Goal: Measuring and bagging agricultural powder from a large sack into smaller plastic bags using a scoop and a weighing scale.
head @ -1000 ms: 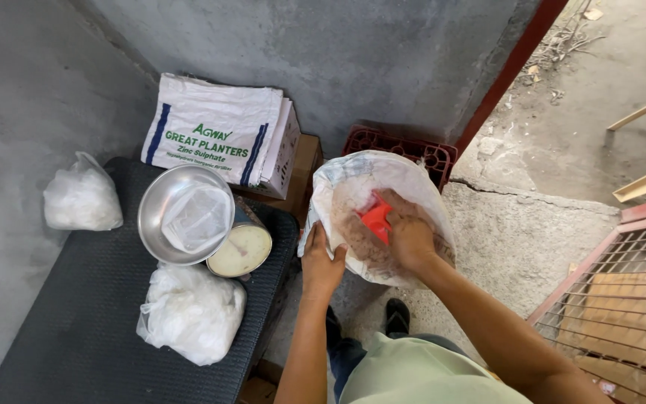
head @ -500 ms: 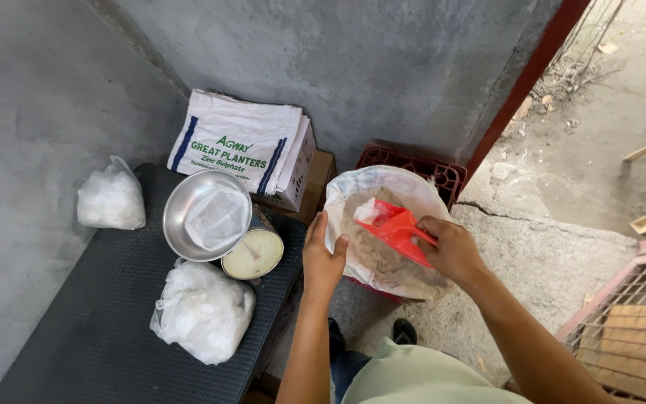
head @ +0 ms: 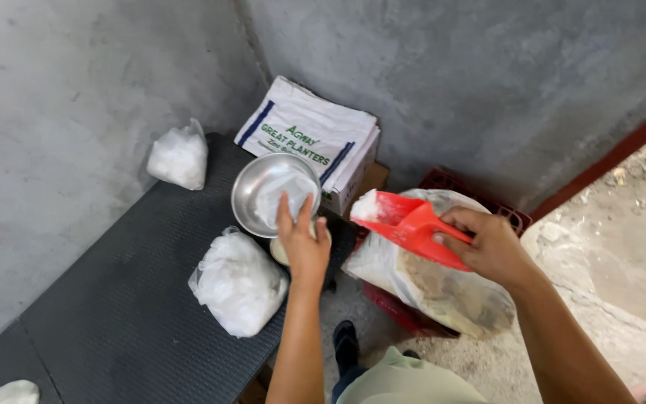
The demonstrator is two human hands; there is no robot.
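Gripping one red scoop (head: pixel 413 224) in right hand (head: pixel 487 247), left hand (head: pixel 302 243) spread loose over one steel bowl (head: pixel 274 194), two tied white bags (head: pixel 237 284)

Right hand (head: pixel 487 247) holds red scoop (head: pixel 413 224) with white powder over open sack (head: pixel 443 288). Left hand (head: pixel 302 243) reaches steel bowl (head: pixel 272 193) on black tabletop (head: pixel 114 299). White bags (head: pixel 237 284) nearby; folded sacks (head: pixel 312 138) against wall.
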